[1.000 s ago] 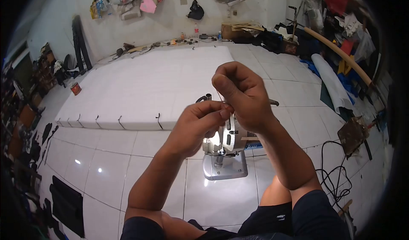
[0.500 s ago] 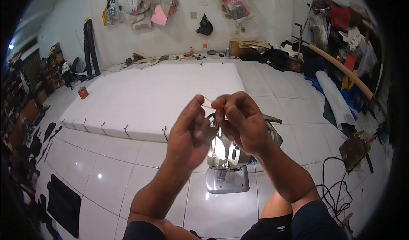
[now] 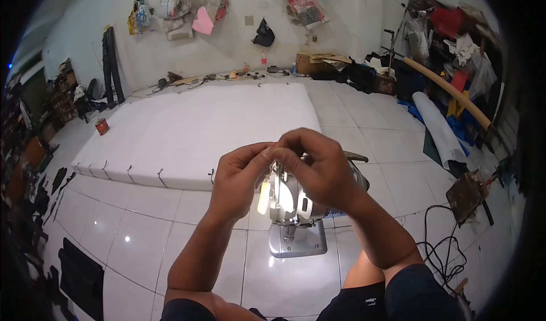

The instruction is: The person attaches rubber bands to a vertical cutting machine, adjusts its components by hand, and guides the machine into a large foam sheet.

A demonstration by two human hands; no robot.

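While both forearms rise from the lower edge, the two hands meet near the centre of the view, fingertips touching or nearly so

Item, left hand (image 3: pixel 234 178): thumb and forefinger drawn narrow in a pinch, tips brought up to those of the other; whether a small thing sits between them, cannot be told

Item, right hand (image 3: pixel 323 176): fingers curled, thumb against forefinger, likewise narrow; contents hidden at this size

Item, machine (image 3: pixel 290 198), metal, one: upright, just below and beyond the joined fingertips, its upper part partly covered by the right hand; contact with the hands cannot be told. Dark handle (image 3: pixel 356 157) projecting to the right of the right hand; grey base plate (image 3: pixel 297 246) with rounded corners, flat on the floor (image 3: pixel 210 252) of white tiles; bright light on the body

Item, white slab (image 3: pixel 199 122), broad, low: beyond the hands and to the left, dark ties along its near edge; red tin (image 3: pixel 102 127) by its left side

Item, black cable (image 3: pixel 441 247): in loose loops on the floor, right of the right forearm

Item, black cloth (image 3: pixel 81 275): on the floor, lower left

Item, white roll (image 3: pixel 438 127): far right, below a long brown tube (image 3: pixel 449 85) set aslant
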